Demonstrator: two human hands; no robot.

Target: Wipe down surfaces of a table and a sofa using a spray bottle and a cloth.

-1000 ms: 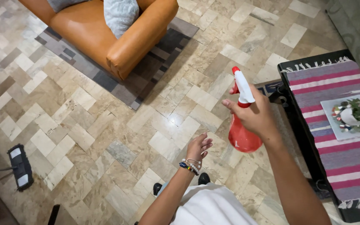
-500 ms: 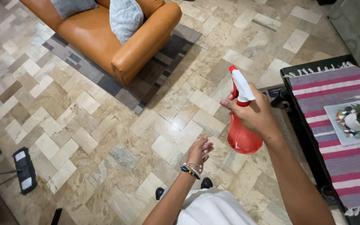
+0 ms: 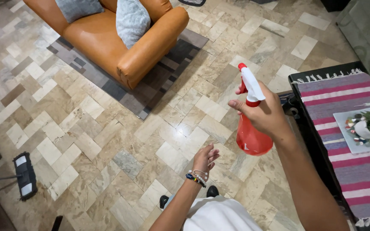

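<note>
My right hand (image 3: 265,114) grips the neck of a red spray bottle (image 3: 252,139) with a white trigger head and red nozzle, held out over the stone tile floor (image 3: 108,141) with the nozzle pointing up and away from me. My left hand (image 3: 205,158) hangs lower, empty, fingers loosely curled, a beaded bracelet on the wrist. It is below and left of the bottle, not touching it.
An orange leather armchair (image 3: 120,47) with grey cushions stands on a patterned rug (image 3: 150,90) ahead. A dark table (image 3: 317,141) with a striped runner and a white tray with a small plant (image 3: 365,128) is at the right. A flat mop head (image 3: 24,175) lies at the lower left.
The view has drifted slightly, and my right hand with the bottle has moved a little right. My left hand has dropped a bit lower.
</note>
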